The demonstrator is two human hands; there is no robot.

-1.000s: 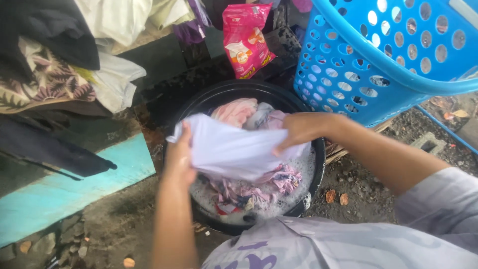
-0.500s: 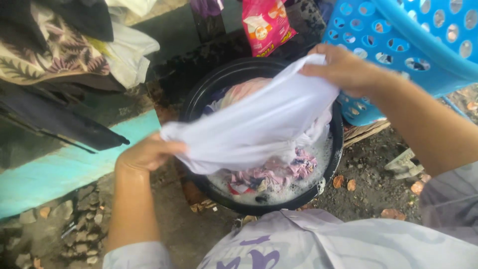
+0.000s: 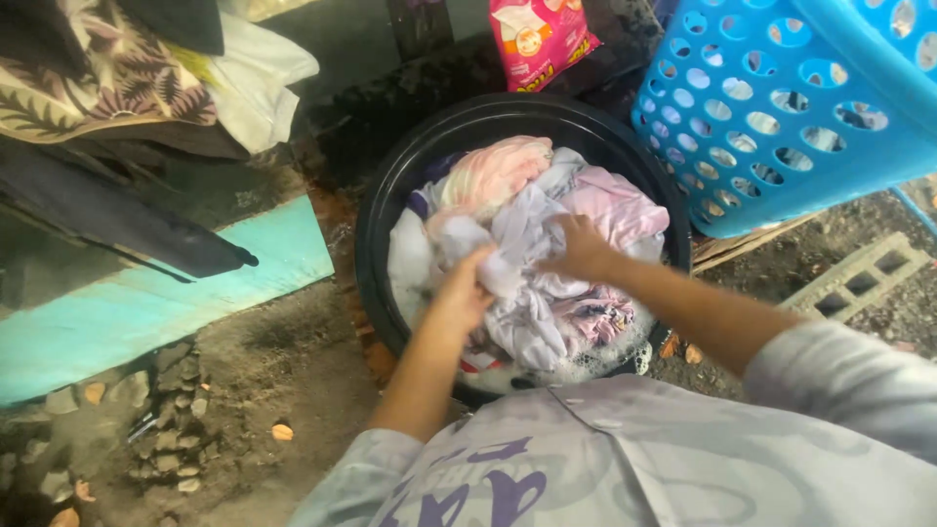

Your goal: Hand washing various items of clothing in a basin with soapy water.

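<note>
Right, here is how it stands.

Left hand: the left hand (image 3: 464,288) is closed on a bunch of the white cloth (image 3: 517,283), pinching it just above the wash.

Right hand: the right hand (image 3: 578,246) has its fingers curled into the same cloth, gripping a fold beside the left one; the two hands sit close together.

Cloth: it lies bunched on top of the pile inside the black basin (image 3: 390,195), wet and crumpled, touching the pink garment (image 3: 610,205) behind it.

Basin: on the dirt ground (image 3: 264,390), full of mixed laundry, with suds (image 3: 595,361) along the near edge.

Around it: a blue basket (image 3: 781,107) leans just beside the basin at the right; a pink packet (image 3: 542,39) stands behind; a teal board (image 3: 146,303) lies to the left, with dark and patterned clothes (image 3: 107,88) heaped above it.

Progress: judging by the soap and soaked pile, washing is under way; this piece looks mid-scrub, and several garments beneath it seem yet to be worked and rinsed.
</note>
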